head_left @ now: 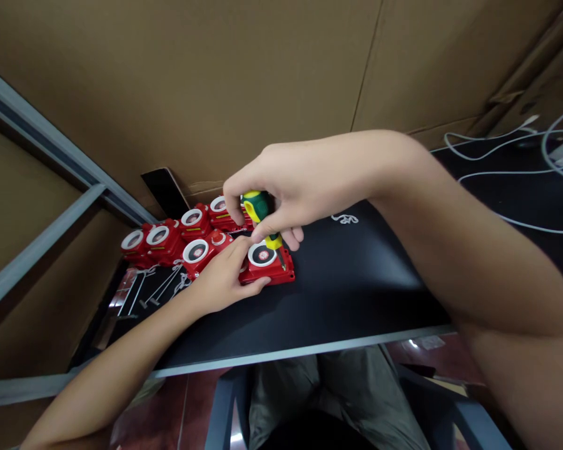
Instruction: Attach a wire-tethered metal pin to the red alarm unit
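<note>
Through its tilt, a screwdriver [259,206] clenched in the right hand [284,181] risked slipping off the red housing [271,274] a half-curled left hand [224,275] gripped.

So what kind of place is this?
Probably a workbench in a small workshop or factory. The right hand holds a screwdriver at the corner of a red device, similar red devices crowd the black tabletop, and plain cardboard panels stand behind.

screwdriver [258,207]: green-and-yellow handle; tilted, shaft down, tip at the red unit's right end
red unit [269,274]: white-ringed round dark face turned up; lying on the black bench [338,281]
</note>
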`<state>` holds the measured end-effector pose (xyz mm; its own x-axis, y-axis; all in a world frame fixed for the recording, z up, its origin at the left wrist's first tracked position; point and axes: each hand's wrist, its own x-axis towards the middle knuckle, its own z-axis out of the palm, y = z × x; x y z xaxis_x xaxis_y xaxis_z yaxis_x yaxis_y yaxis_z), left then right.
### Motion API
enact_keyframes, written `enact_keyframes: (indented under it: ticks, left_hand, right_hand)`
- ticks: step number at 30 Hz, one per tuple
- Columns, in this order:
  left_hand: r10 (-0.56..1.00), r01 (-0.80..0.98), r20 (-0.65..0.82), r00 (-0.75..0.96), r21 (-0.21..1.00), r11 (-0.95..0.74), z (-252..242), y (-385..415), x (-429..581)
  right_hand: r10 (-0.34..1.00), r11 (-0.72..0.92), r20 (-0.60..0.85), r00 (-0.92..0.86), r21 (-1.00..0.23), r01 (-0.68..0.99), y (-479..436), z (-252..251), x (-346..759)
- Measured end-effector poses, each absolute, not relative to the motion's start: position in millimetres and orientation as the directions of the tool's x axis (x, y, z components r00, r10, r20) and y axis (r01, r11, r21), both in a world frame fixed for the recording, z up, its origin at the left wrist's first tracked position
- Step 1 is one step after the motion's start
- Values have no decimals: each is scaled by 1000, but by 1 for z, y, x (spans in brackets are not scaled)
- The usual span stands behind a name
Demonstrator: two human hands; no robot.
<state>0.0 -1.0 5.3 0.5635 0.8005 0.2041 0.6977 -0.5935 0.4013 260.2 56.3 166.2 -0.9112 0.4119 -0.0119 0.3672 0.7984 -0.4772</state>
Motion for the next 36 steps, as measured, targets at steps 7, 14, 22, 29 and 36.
enact_keyframes:
  ticks: [7, 14, 22, 29, 36]
  left_hand:
    - [791, 681, 221, 571, 412, -606, 4, -1, 0]
    - [777, 683, 231, 586, 375, -627, 3, 0, -1]
    - [780, 683, 233, 580, 382, -622, 3, 0, -1]
    - [773, 687, 241, 587, 357, -633, 4, -1, 0]
    - [779, 691, 239, 579, 363, -625, 0, -1, -2]
  right_hand:
    - [472, 800, -13, -881, -413, 435, 54, 165, 260]
    - [496, 846, -18, -868, -216, 488, 42, 172, 256]
    - [513, 854, -5, -858, -100, 511, 42, 173, 256]
    - [448, 884, 89, -890, -196, 425, 43, 167, 250]
    - [490, 872, 145, -860, -98, 480, 46, 158, 250]
